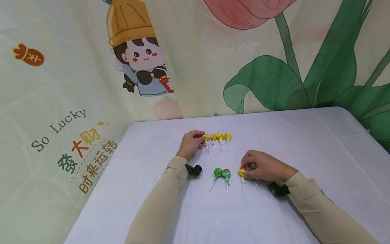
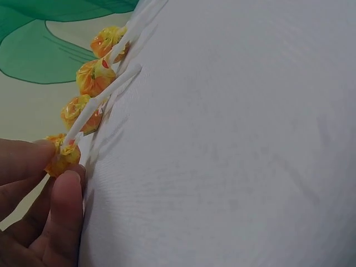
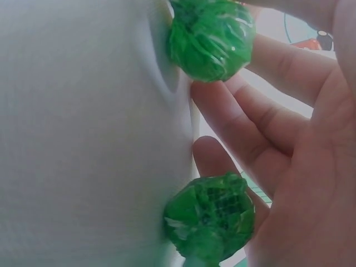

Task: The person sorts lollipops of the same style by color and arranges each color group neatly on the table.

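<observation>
My left hand point(image 1: 191, 142) pinches the head of the leftmost yellow lollipop point(image 2: 64, 158) between thumb and fingers, at one end of the back row. Beside it lie more yellow-wrapped lollipops point(image 1: 220, 136), white sticks toward me. Nearer, my right hand point(image 1: 264, 166) has thumb and index finger at the head of a yellow-and-red lollipop point(image 1: 242, 172). A green lollipop point(image 1: 257, 185) lies partly hidden under this hand. In the right wrist view, a green wrapped head point(image 3: 211, 41) sits close by the fingers, and another green head point(image 3: 210, 219) shows lower down.
Left of my right hand, two green lollipops point(image 1: 217, 172) lie close together, their sticks pointing toward me. All rest on a white-covered table point(image 1: 304, 142). A printed cloth backdrop point(image 1: 198, 67) hangs along the table's far edge.
</observation>
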The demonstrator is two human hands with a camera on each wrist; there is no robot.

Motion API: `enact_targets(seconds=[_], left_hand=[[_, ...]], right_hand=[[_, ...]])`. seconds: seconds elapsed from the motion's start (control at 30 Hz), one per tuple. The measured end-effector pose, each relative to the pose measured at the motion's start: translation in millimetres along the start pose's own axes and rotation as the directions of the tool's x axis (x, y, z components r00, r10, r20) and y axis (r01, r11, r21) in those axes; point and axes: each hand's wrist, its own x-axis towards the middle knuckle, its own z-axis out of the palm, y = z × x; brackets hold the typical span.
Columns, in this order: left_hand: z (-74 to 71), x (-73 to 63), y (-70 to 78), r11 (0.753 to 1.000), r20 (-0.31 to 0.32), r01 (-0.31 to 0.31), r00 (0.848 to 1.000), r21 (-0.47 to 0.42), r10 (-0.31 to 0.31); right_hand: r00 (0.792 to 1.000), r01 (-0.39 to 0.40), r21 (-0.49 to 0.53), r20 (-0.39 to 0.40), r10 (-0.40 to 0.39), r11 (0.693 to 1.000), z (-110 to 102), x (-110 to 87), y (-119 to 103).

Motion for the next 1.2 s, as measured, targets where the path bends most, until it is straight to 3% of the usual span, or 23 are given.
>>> enact_targets(seconds=[0.6,0.83,1.2], left_hand=[[1.4,1.9,0.4,0.999,-0.028,0.027,0.999,0.027,-0.026],[2.8,4.2,0.2,0.999,-0.015,0.01,1.0,0.03,-0.01],[2.9,8.1,-2.6,0.999,-0.014,0.032,0.999,0.042,-0.032]], right_hand=[[1.0,0.008,0.015,-0.001,-0.008,1.0,1.0,-1.1,-1.4],[1.0,0.002,0.017,0.004,-0.002,1.0,0.7,-0.5,-0.6],[1.0,0.009,0.017,0.001,-0.01,1.0,0.0,-1.0,-1.7]])
